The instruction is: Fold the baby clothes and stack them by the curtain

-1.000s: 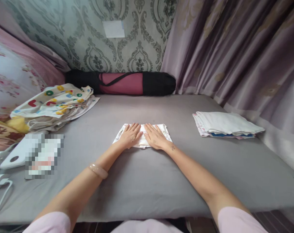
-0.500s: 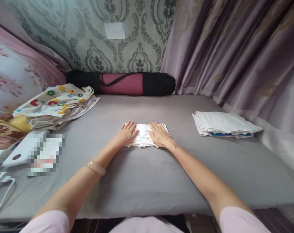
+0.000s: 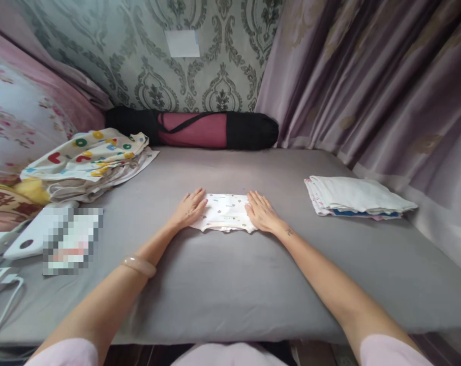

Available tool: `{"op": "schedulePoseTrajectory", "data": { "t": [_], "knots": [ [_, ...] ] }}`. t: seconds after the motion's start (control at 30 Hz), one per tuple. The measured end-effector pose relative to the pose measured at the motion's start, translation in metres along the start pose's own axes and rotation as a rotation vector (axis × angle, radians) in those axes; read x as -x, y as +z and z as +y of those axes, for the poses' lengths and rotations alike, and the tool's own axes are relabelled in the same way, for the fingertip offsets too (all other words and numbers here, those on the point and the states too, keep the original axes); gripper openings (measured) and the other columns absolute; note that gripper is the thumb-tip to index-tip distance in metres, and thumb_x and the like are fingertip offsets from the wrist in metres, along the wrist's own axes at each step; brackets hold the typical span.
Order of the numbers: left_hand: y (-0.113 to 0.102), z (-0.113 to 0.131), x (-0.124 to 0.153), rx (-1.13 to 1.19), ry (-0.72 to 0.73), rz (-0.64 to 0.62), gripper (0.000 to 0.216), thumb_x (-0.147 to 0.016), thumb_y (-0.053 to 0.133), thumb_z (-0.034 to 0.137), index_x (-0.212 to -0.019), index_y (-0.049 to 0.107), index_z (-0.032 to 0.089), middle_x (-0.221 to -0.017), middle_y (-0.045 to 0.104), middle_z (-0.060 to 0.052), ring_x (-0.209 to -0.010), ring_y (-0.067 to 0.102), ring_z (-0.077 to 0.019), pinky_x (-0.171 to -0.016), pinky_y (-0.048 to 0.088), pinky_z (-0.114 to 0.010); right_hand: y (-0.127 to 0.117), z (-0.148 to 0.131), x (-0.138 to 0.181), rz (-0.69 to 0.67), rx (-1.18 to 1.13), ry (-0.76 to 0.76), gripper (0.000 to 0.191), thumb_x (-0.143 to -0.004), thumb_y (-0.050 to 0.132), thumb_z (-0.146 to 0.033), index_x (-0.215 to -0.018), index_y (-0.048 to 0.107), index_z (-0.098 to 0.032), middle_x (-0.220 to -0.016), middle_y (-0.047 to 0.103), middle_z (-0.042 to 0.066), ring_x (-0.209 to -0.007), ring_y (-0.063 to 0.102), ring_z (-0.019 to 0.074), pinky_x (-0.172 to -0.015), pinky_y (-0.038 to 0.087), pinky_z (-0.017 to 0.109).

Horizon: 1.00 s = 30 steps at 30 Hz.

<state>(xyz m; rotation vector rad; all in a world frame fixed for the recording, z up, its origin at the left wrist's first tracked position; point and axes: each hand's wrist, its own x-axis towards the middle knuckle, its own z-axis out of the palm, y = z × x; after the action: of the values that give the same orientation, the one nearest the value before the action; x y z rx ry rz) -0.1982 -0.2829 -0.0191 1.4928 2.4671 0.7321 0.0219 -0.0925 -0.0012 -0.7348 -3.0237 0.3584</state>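
Wears pale pink sleeves: left sleeve [image 3: 62, 353] and right sleeve [image 3: 394, 351], plain cloth with soft rounded hems, both cut off by the lower edge of the view. Shows more of the same pink cloth [image 3: 230, 356] at bottom centre; cannot tell which garment. Leaves forearms bare below the sleeves. Carries one bangle [image 3: 139, 265] on the left forearm: smooth, rounded, thick, milky pale pink, slightly translucent. Bears a small dark mark [image 3: 289, 232] at the right wrist, tattoo-like, too small to read. Keeps left hand [image 3: 190, 206] and right hand [image 3: 261, 211] uncovered.
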Motion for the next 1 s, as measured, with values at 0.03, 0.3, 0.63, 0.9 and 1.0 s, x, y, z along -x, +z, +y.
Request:
{"op": "schedulePoseTrajectory", "data": {
  "t": [0.03, 0.3, 0.63, 0.9, 1.0],
  "knots": [
    [-0.002, -0.001, 0.001, 0.088, -0.025, 0.05, 0.06, -0.096, 0.027, 0.051, -0.141, 0.047, 0.017, -0.152, 0.04, -0.011, -0.142, 0.034, -0.0239, -0.118, 0.022, -0.045, -0.003, -0.004, -0.001, 0.003, 0.013, 0.001, 0.064, -0.098, 0.019, -0.04, -0.15, 0.03, -0.005, -0.158, 0.024, 0.014, -0.147, 0.017, 0.0263, -0.12, 0.012, 0.048],
    [-0.017, 0.005, 0.011, 0.506, -0.199, 0.3, 0.052, -0.093, 0.036, 0.049, -0.126, 0.06, 0.017, -0.136, 0.058, -0.01, -0.131, 0.049, -0.0245, -0.113, 0.034, -0.04, 0.003, -0.076, -0.024, 0.095, 0.002, -0.209, 0.062, -0.099, 0.021, -0.04, -0.151, 0.029, -0.005, -0.159, 0.024, 0.013, -0.148, 0.016, 0.024, -0.12, 0.006, 0.044],
    [-0.014, 0.0, 0.01, 0.75, -0.239, 0.405, 0.054, -0.093, 0.036, 0.052, -0.123, 0.062, 0.015, -0.134, 0.06, -0.013, -0.126, 0.054, -0.0268, -0.109, 0.039, -0.044, 0.008, -0.09, -0.035, 0.004, 0.038, -0.19, 0.061, -0.098, 0.024, -0.036, -0.147, 0.035, -0.002, -0.156, 0.03, 0.017, -0.146, 0.022, 0.0288, -0.119, 0.01, 0.047],
    [-0.01, -0.005, 0.008, 0.963, -0.219, 0.472, 0.054, -0.087, 0.048, 0.055, -0.115, 0.066, 0.014, -0.13, 0.062, -0.014, -0.126, 0.053, -0.0254, -0.109, 0.038, -0.04, 0.027, -0.145, -0.047, 0.101, -0.02, -0.143, 0.063, -0.098, 0.025, -0.037, -0.149, 0.03, 0.001, -0.156, 0.029, 0.019, -0.146, 0.021, 0.0277, -0.118, 0.009, 0.043],
    [-0.008, -0.006, 0.007, 1.007, -0.218, 0.489, 0.053, -0.086, 0.05, 0.055, -0.113, 0.067, 0.013, -0.129, 0.063, -0.015, -0.125, 0.054, -0.0256, -0.109, 0.038, -0.04, 0.032, -0.145, -0.047, 0.101, -0.012, -0.134, 0.064, -0.098, 0.027, -0.037, -0.149, 0.029, 0.001, -0.156, 0.029, 0.019, -0.145, 0.022, 0.028, -0.118, 0.009, 0.042]
  ]
}}
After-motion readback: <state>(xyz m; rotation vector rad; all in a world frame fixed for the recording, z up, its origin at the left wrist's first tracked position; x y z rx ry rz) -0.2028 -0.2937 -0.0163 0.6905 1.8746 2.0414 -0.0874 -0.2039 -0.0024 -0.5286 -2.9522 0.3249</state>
